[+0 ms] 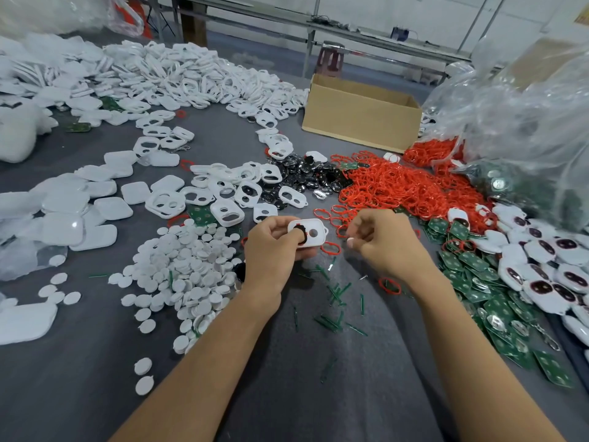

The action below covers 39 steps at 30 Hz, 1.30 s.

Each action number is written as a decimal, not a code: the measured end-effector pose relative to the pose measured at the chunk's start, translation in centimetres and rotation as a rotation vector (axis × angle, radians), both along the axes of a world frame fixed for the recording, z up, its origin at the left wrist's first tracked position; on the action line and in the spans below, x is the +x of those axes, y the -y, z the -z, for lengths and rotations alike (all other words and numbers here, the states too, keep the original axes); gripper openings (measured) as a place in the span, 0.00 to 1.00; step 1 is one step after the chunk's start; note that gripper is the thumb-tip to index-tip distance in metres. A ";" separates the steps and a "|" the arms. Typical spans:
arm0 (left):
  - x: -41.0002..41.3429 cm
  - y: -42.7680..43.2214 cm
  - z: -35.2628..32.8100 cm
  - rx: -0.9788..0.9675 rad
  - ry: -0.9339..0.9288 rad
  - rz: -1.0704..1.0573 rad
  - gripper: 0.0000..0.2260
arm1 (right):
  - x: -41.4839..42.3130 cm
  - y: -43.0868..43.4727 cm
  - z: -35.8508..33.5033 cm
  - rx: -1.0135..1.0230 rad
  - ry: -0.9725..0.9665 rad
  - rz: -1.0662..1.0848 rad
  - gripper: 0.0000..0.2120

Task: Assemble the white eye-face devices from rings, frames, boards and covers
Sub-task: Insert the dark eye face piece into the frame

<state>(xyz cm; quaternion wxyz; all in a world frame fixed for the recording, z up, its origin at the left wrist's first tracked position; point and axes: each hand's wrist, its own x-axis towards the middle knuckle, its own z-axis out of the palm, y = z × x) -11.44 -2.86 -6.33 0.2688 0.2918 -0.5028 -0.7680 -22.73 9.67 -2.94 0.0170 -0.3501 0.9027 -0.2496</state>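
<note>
**Grey work table: parts stock and one frame in hand**

Grey cloth covers the table (pixel 95 378) we work at, and almost all of it carries loose stock.

Item in hand: one white frame (pixel 309 235) with two eye openings. We hold it in our left hand (pixel 274 253), fingers beneath it and the thumb pressed onto its left opening, where a dark part and a trace of red ring show under the thumb tip. The right opening is clear. The frame sits above the table, at the fingertips rather than deep in the palm.

Our right hand (pixel 382 242) is just beside the frame's right edge, not touching it, with the fingers curled in towards the thumb. Whether it pinches anything we cannot tell.

Stock near the hands:
- One red ring (pixel 330 248) on the cloth, directly below the frame, between the two hands.
- Red ring heap (pixel 398 189), beyond the right hand.
- White round discs (pixel 188 269), a heap left of the left hand.
- Green strips (pixel 334 301), scattered on the cloth between our forearms.
- Green boards (pixel 497 307), right of the right arm.
- Assembled white faces with dark eyes (pixel 548 269), far right.
- White frames (pixel 223 193), loose, beyond the left hand.
- Dark shiny parts (pixel 302 178), beside them.
- White covers (pixel 79 215), left side.

Further back: a cardboard box (pixel 360 119), open, and clear plastic bags (pixel 526 122) at the right.
</note>
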 end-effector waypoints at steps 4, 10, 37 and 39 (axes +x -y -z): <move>0.1 0.0 0.0 -0.009 0.005 0.006 0.08 | 0.5 0.2 -0.9 -0.268 0.034 -0.048 0.10; 0.0 0.0 -0.1 -0.003 -0.003 0.014 0.08 | 1.7 0.4 -1.9 -0.515 0.250 -0.186 0.13; 0.1 0.0 0.1 -0.061 -0.006 0.050 0.09 | 3.2 2.7 0.4 -0.398 0.076 -0.018 0.06; 0.1 0.0 0.2 -0.071 -0.001 0.056 0.09 | 3.3 2.8 0.5 -0.411 0.071 0.001 0.07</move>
